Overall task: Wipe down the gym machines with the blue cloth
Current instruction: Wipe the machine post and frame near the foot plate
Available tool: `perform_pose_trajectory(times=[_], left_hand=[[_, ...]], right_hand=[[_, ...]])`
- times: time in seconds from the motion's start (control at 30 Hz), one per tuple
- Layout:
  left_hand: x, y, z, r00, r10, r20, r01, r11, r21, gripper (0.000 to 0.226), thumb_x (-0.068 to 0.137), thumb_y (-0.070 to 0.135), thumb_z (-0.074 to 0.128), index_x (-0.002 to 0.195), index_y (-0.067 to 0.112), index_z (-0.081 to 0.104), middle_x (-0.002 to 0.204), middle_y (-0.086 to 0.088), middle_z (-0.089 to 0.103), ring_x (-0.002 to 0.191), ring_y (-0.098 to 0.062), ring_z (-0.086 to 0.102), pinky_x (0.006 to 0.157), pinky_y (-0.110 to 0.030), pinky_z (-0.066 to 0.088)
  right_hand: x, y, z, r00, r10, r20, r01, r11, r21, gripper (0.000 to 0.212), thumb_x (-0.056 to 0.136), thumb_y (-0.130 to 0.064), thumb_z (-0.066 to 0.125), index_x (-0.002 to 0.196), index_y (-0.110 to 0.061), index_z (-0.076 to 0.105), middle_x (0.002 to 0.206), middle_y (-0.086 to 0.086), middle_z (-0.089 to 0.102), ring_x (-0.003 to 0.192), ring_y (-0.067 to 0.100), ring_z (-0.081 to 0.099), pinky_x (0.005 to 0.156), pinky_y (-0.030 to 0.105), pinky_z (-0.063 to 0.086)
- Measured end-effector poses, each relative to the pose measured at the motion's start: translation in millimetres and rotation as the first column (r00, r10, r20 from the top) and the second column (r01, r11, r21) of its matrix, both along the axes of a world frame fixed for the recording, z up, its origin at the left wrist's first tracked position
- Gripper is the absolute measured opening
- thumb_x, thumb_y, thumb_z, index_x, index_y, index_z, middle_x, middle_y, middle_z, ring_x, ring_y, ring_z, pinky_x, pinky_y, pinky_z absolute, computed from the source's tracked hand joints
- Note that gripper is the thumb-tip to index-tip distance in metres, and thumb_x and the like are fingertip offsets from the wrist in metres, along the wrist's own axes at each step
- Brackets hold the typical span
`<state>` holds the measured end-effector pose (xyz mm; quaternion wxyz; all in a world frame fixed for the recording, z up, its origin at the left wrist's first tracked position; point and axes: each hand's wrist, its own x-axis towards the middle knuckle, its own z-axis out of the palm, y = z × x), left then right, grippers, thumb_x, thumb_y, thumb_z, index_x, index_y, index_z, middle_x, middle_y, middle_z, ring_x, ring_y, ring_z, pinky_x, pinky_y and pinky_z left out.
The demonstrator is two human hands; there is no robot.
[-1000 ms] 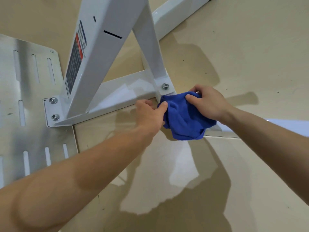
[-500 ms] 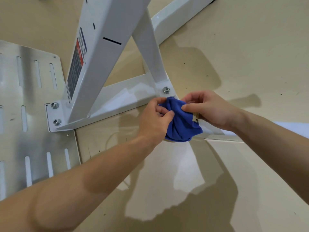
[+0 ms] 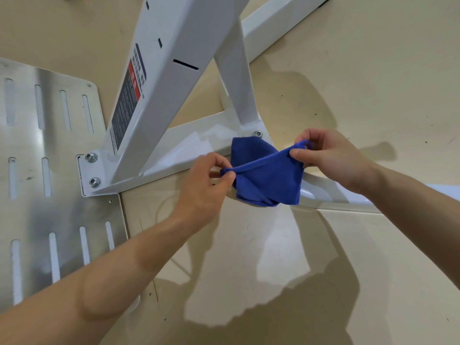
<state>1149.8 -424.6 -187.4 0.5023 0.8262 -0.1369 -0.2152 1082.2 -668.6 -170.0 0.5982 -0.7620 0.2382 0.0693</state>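
The blue cloth hangs stretched between my two hands, just above the white machine frame where its bolted base bars meet. My left hand pinches the cloth's left corner between thumb and fingers. My right hand pinches the right corner, a small loop of fabric showing above the thumb. The cloth's top edge is pulled taut and the rest sags in folds, hiding part of the lower base bar.
A slotted metal floor plate lies to the left, bolted to the frame's foot. A warning label runs along the slanted white post. Beige floor surrounds the frame, with shadows below my arms.
The cloth was bunched between both hands at the frame joint. My hands have moved apart and pulled it open by two corners, so it now hangs spread.
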Motion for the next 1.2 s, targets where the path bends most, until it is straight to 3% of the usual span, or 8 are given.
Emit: perform_pose_trajectory(times=[0.1,0.2,0.3,0.4,0.57,0.8,0.93,1.2], left_hand=[[-1,6,0,0.999,-0.039,0.019,0.039,0.999,0.009,0.014,0.092,0.01,0.061,0.087,0.022,0.057,0.083,0.01,0.067,0.081,-0.004,0.064,0.067,-0.01,0.045],[-4,3,-2,0.996,-0.073,-0.043,0.073,0.997,0.017,0.01,0.091,0.018,0.061,0.088,0.025,0.055,0.08,0.001,0.067,0.074,-0.018,0.064,0.072,-0.034,0.054],[-8,-5,-2,0.971,-0.108,-0.212,0.094,0.993,-0.075,0.014,0.088,0.032,0.054,0.099,0.026,0.06,0.09,-0.013,0.069,0.082,-0.031,0.064,0.083,-0.051,0.053],[-12,-14,3,0.945,-0.173,-0.276,0.149,0.983,-0.107,0.023,0.092,0.028,0.05,0.097,0.012,0.066,0.091,-0.017,0.068,0.079,-0.027,0.061,0.083,-0.046,0.05],[-3,-15,25,0.93,-0.005,-0.367,-0.029,0.996,-0.086,0.027,0.089,0.032,0.052,0.067,0.016,0.049,0.063,0.004,0.045,0.065,-0.014,0.042,0.071,-0.042,0.041],[8,29,109,0.945,-0.256,-0.205,0.297,0.932,0.206,0.027,0.088,0.024,0.068,0.077,0.027,0.044,0.07,0.011,0.05,0.064,-0.008,0.048,0.06,-0.023,0.036],[14,65,148,0.967,-0.24,-0.084,0.255,0.921,0.296,0.027,0.081,-0.004,0.054,0.082,0.023,0.05,0.081,0.004,0.059,0.069,-0.012,0.052,0.061,-0.023,0.04],[31,111,166,0.962,-0.271,0.007,0.204,0.739,0.642,0.013,0.087,0.017,0.052,0.093,0.026,0.06,0.087,0.003,0.066,0.079,-0.018,0.063,0.07,-0.033,0.052]], right_hand=[[1,5,0,1.0,0.016,0.004,-0.015,0.998,-0.066,0.015,0.086,-0.015,0.066,0.076,-0.024,0.059,0.074,0.001,0.056,0.073,0.019,0.053,0.075,0.041,0.047],[4,11,8,1.0,0.027,0.012,-0.026,0.998,-0.048,0.014,0.093,-0.01,0.062,0.082,-0.019,0.063,0.077,0.001,0.061,0.071,0.017,0.054,0.072,0.036,0.046],[4,13,18,0.996,-0.091,-0.017,0.093,0.974,0.207,0.016,0.099,-0.008,0.054,0.087,-0.014,0.062,0.077,0.0,0.062,0.071,0.016,0.056,0.063,0.027,0.05],[2,20,22,0.985,-0.151,-0.077,0.169,0.927,0.334,0.015,0.099,-0.009,0.053,0.088,-0.016,0.06,0.079,0.003,0.061,0.069,0.019,0.055,0.061,0.029,0.045],[4,38,33,0.998,0.012,-0.067,-0.007,0.997,0.078,0.009,0.095,-0.012,0.061,0.088,-0.016,0.064,0.085,0.007,0.068,0.076,0.018,0.06,0.075,0.034,0.048],[3,61,119,0.999,0.047,-0.009,-0.046,0.989,0.139,0.005,0.093,-0.008,0.065,0.089,-0.01,0.066,0.08,0.011,0.065,0.067,0.017,0.064,0.057,0.031,0.056],[-8,67,159,0.997,-0.065,0.048,0.05,0.965,0.256,0.008,0.095,-0.011,0.062,0.09,-0.011,0.067,0.073,0.006,0.06,0.06,0.016,0.054,0.051,0.022,0.048],[-20,82,163,0.9,-0.436,-0.006,0.432,0.889,0.151,0.009,0.088,-0.013,0.073,0.084,-0.013,0.064,0.074,0.0,0.065,0.071,0.018,0.067,0.066,0.033,0.057]])
